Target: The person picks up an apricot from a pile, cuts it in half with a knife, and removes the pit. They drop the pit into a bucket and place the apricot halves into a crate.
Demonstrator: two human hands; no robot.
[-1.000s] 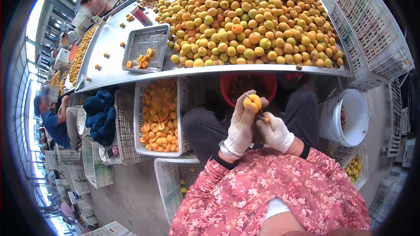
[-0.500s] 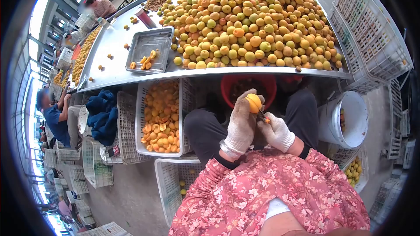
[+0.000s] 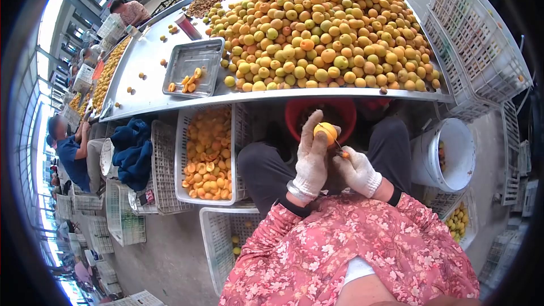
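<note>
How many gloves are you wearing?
2: one on the left hand, which holds a yellow fruit, and one on the right hand, which holds a small knife.

Our left hand [image 3: 311, 161], in a pale knitted glove soiled toward the fingertips, points away from our body, its palm turned toward our right side. Its fingers stand partly spread, the longest one reaching up nearly straight, and the grip is closed. A band circles our left wrist [image 3: 300, 191]. Our right hand [image 3: 359, 171], gloved too, lies lower and just beside the left, its fingers curled in a tight grip and angled inward. Both forearms come forward from our torso in floral sleeves with dark cuffs, so that our hands meet in front, between our bent knees.
</note>
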